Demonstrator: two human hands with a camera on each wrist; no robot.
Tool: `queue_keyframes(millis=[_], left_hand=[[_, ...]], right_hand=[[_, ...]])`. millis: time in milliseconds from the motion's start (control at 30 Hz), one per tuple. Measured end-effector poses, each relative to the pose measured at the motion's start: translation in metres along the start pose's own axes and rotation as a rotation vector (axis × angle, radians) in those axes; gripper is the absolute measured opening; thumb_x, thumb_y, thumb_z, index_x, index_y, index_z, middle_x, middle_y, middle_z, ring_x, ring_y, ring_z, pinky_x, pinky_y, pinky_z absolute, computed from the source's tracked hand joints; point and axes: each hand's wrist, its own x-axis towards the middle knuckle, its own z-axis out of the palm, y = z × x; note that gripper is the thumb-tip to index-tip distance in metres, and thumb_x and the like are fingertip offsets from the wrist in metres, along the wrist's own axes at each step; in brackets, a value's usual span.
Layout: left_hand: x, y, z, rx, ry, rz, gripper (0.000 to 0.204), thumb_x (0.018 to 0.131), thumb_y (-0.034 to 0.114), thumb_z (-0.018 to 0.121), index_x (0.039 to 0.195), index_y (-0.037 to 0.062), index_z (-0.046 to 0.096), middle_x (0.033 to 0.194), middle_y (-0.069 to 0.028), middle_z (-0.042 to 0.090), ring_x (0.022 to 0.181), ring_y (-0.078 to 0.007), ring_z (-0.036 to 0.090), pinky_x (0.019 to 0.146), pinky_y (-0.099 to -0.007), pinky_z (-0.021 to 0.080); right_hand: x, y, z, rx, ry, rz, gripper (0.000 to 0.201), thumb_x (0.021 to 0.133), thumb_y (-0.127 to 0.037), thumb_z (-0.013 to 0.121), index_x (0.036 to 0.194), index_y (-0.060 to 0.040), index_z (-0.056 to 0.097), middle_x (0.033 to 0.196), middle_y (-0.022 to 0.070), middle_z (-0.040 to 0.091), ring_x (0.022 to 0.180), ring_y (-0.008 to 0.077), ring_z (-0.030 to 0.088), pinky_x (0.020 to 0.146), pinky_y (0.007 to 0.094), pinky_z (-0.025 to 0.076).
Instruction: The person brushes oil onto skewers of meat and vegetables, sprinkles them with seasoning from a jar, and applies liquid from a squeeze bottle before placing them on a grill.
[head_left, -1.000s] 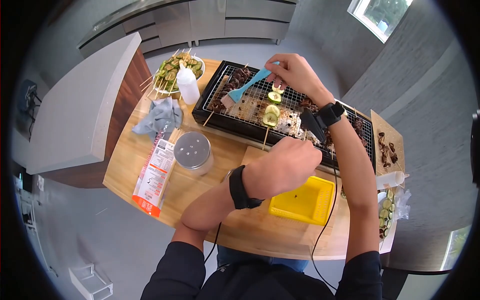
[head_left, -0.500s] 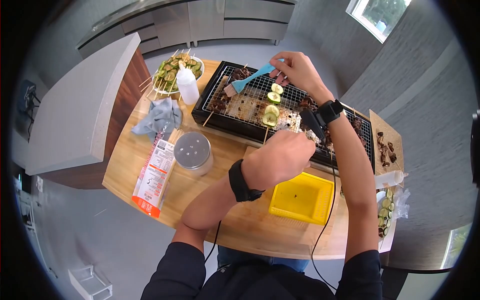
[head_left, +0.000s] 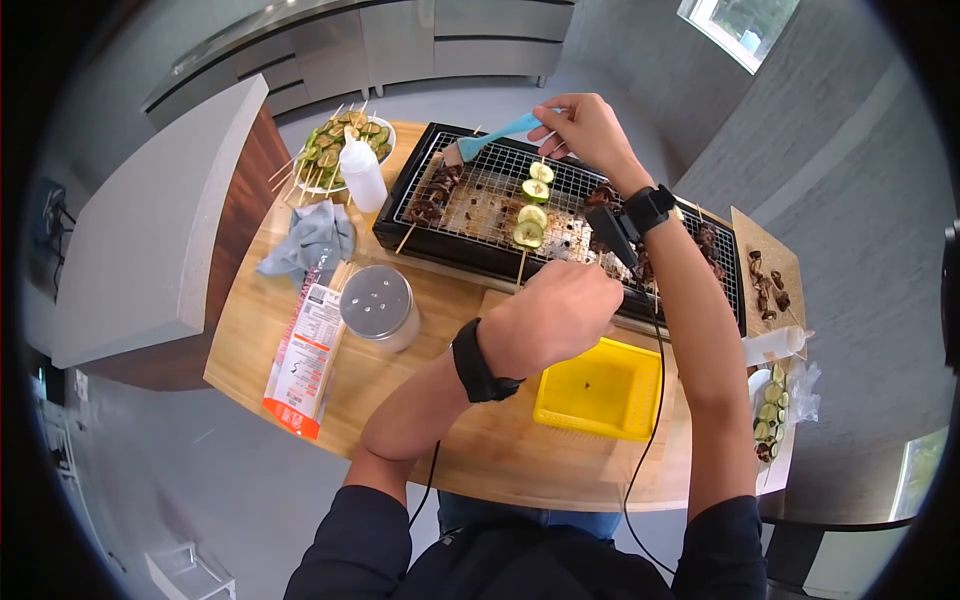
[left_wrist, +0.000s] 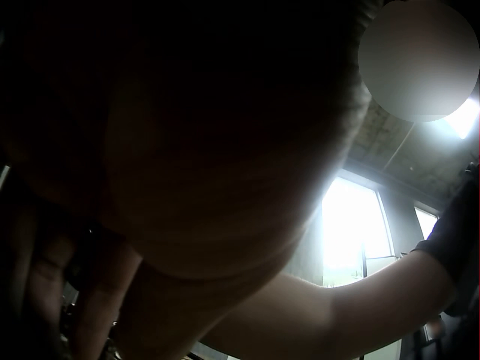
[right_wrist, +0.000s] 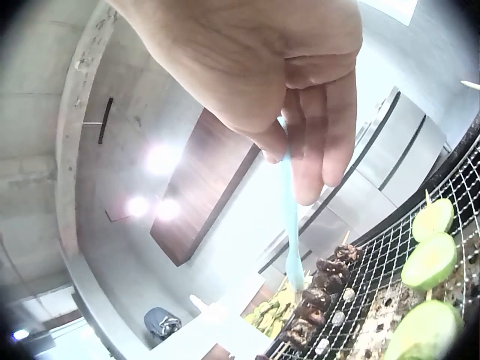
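Observation:
My right hand (head_left: 590, 130) pinches the blue handle of a basting brush (head_left: 503, 130) over the far left of the grill (head_left: 440, 240). Its bristles are at the far end of a meat skewer (head_left: 436, 195); the right wrist view shows the brush (right_wrist: 292, 217) slanting down to the dark meat pieces (right_wrist: 319, 300). A skewer of cucumber slices (head_left: 533, 213) lies mid-grill. By the grill's front edge my left hand (head_left: 550, 315) is held with fingers curled, close to skewer ends; its fingertips are hidden, and I cannot tell whether they grip a stick.
Left of the grill stand a plate of skewered vegetables (head_left: 318, 160), a white squeeze bottle (head_left: 362, 178), a grey cloth (head_left: 318, 240), a shaker jar (head_left: 380, 308) and a skewer packet (head_left: 305, 355). A yellow basket (head_left: 600, 395) sits in front. More skewers (head_left: 770, 285) and another bottle (head_left: 775, 345) are right.
The brush has moved from the near part of the left meat skewer up to its far end. My left hand has shifted slightly left, staying by the grill's front edge.

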Motion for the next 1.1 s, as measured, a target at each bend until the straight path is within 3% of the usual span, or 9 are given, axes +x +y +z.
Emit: queue_keyframes(millis=[67,200,267,367,533,933,1100], left_hand=[[0.001,0.001,-0.001,0.006,-0.074,-0.041,0.023,0.084,0.021,0.063,0.077,-0.0009,0.061,0.076,-0.0180,0.062,0.080,-0.0347,0.063,0.072,-0.0425,0.050],[0.000,0.001,-0.001,-0.019,-0.062,-0.044,0.024,0.085,0.020,0.062,0.076,-0.0019,0.061,0.076,-0.0189,0.063,0.080,-0.0355,0.063,0.072,-0.0428,0.051],[-0.001,-0.002,0.002,-0.023,0.035,0.019,0.023,0.084,0.019,0.062,0.076,-0.0019,0.061,0.075,-0.0193,0.062,0.079,-0.0362,0.063,0.071,-0.0430,0.051],[0.000,0.002,-0.005,-0.043,-0.087,-0.041,0.023,0.084,0.019,0.062,0.077,-0.0019,0.061,0.075,-0.0191,0.062,0.079,-0.0363,0.062,0.072,-0.0430,0.050],[-0.001,-0.001,-0.002,-0.023,-0.059,-0.030,0.023,0.084,0.020,0.062,0.076,-0.0016,0.059,0.076,-0.0187,0.061,0.080,-0.0358,0.062,0.072,-0.0433,0.050],[-0.001,0.002,-0.005,-0.030,-0.090,-0.031,0.024,0.085,0.020,0.062,0.077,-0.0026,0.059,0.077,-0.0194,0.061,0.080,-0.0364,0.062,0.072,-0.0435,0.050],[-0.001,0.002,-0.004,-0.047,-0.053,-0.018,0.024,0.085,0.019,0.062,0.076,-0.0031,0.059,0.076,-0.0202,0.061,0.079,-0.0371,0.062,0.070,-0.0438,0.050]], right_hand=[[-0.001,0.002,-0.001,-0.017,-0.006,0.010,0.029,0.094,-0.020,0.059,0.106,0.0063,0.064,0.081,0.0103,0.071,0.061,0.0111,0.067,0.056,0.0230,0.056],[-0.003,0.007,-0.014,-0.105,0.046,0.027,0.027,0.093,-0.018,0.058,0.103,0.0072,0.065,0.079,0.0101,0.071,0.060,0.0115,0.067,0.055,0.0230,0.056],[-0.002,0.010,-0.017,-0.101,0.069,0.032,0.026,0.093,-0.015,0.058,0.100,0.0081,0.065,0.078,0.0106,0.071,0.060,0.0122,0.068,0.055,0.0232,0.056],[0.004,0.014,-0.017,-0.105,0.078,0.024,0.027,0.095,-0.017,0.057,0.105,0.0063,0.065,0.080,0.0093,0.071,0.060,0.0109,0.066,0.055,0.0230,0.056],[0.012,0.016,-0.005,0.011,0.134,0.022,0.027,0.093,-0.016,0.058,0.103,0.0076,0.065,0.077,0.0106,0.071,0.060,0.0128,0.068,0.054,0.0234,0.056],[0.002,0.019,-0.022,-0.092,0.196,0.047,0.025,0.093,-0.014,0.057,0.103,0.0083,0.066,0.076,0.0108,0.071,0.058,0.0129,0.067,0.052,0.0239,0.056],[0.006,0.020,-0.012,0.008,0.198,0.042,0.026,0.093,-0.014,0.057,0.104,0.0084,0.065,0.079,0.0114,0.071,0.059,0.0126,0.067,0.053,0.0240,0.056]])
